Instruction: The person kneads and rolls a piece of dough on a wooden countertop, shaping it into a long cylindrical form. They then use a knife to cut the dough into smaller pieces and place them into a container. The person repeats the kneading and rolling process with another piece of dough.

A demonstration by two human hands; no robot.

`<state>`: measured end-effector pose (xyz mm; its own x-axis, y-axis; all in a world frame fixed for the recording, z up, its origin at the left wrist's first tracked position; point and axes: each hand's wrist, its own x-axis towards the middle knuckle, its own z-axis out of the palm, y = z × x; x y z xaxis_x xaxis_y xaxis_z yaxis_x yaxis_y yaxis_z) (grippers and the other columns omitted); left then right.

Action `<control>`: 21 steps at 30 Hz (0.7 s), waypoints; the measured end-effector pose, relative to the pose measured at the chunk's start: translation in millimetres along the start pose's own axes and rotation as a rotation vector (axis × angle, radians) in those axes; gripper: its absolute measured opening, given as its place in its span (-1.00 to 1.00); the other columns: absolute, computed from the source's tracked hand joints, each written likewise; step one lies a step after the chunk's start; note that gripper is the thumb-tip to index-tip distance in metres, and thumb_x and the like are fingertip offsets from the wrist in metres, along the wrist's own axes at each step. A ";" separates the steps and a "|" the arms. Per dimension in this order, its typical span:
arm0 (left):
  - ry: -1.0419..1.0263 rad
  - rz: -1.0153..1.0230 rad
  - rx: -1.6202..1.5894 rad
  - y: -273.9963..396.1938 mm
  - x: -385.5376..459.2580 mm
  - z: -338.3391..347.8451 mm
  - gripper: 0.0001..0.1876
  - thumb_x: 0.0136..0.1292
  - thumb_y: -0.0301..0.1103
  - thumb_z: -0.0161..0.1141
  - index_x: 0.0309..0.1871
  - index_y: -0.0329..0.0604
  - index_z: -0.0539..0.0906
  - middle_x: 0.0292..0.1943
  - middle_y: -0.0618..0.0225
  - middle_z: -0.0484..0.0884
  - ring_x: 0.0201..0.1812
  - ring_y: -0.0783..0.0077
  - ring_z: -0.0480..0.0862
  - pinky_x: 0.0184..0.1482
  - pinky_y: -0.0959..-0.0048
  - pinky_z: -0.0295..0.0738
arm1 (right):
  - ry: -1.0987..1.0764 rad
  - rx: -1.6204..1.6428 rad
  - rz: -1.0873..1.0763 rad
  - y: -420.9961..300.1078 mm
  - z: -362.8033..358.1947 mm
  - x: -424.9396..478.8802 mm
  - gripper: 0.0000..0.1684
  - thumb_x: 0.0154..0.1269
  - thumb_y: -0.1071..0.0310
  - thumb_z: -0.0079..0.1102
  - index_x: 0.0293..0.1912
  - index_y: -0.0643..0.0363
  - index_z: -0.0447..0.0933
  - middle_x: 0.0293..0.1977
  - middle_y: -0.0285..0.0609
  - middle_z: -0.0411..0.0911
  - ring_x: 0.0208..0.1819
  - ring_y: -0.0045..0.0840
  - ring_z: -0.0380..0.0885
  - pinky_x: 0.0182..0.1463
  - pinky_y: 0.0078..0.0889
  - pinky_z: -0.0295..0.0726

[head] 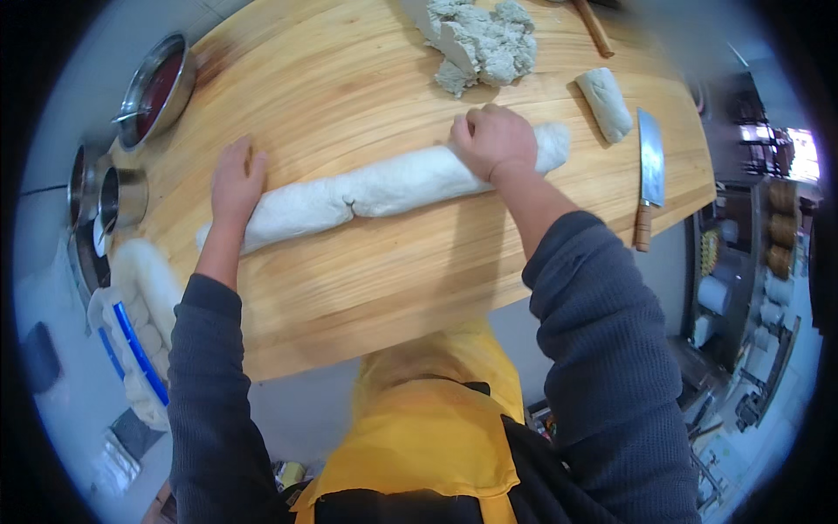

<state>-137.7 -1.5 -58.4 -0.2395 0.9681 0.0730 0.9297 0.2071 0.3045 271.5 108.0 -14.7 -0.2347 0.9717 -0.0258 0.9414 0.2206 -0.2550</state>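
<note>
A long, thick log of pale dough [406, 180] lies across the wooden worktop [366, 275], with a crease and small crack near its middle. My left hand [237, 177] rests over the log near its left end, fingers stretched past the far side and thumb apart. Over the right part of the log, my right hand [497, 141] is curled, its fingertips hidden from view. The log's rounded right end sticks out beyond that hand. A short dough piece [605, 105] lies farther right, beside a cleaver [650, 157] with a wooden handle.
Rough, torn dough [491, 49] sits at the far side, left of a wooden stick [594, 27]. A steel bowl of red filling [157, 92] and a steel pot [124, 196] stand at left. A plastic container [134, 347] with blue edging is near my left sleeve.
</note>
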 end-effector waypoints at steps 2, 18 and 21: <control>0.008 -0.018 0.117 16.7 -17.1 -3.0 -0.39 0.50 0.11 -0.04 0.41 -0.11 0.52 0.40 0.07 0.50 0.48 -0.13 0.35 0.48 -0.16 0.13 | -0.023 0.040 -0.109 -0.7 -7.4 14.1 -0.47 0.40 -0.07 -0.09 -0.18 0.11 0.73 -0.12 -0.10 0.68 0.04 -0.23 0.61 0.20 -0.11 0.55; 0.087 -0.193 0.262 77.8 -171.1 -5.7 -0.39 0.46 -0.08 -0.07 0.49 -0.18 0.39 0.43 -0.10 0.41 0.46 -0.14 0.34 0.46 -0.26 0.07 | 0.392 0.104 -0.238 -12.9 12.7 -75.3 -0.52 0.27 0.07 0.16 0.05 0.18 0.68 0.05 0.08 0.63 0.19 -0.06 0.51 0.37 0.14 0.33; -0.039 -0.308 0.187 70.0 -109.5 -18.2 -0.33 0.48 0.00 -0.08 0.52 -0.24 0.34 0.44 -0.10 0.41 0.48 -0.04 0.36 0.49 -0.17 0.07 | 0.009 0.177 -0.128 -22.4 1.5 -19.9 -0.56 0.34 0.09 0.09 0.00 0.18 0.68 -0.07 0.06 0.66 0.09 -0.13 0.57 0.28 -0.05 0.45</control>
<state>-51.5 -95.5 -27.8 -0.5090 0.8601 -0.0328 0.8514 0.5088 0.1275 254.7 83.5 -9.9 -0.3464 0.9377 0.0265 0.8467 0.3247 -0.4216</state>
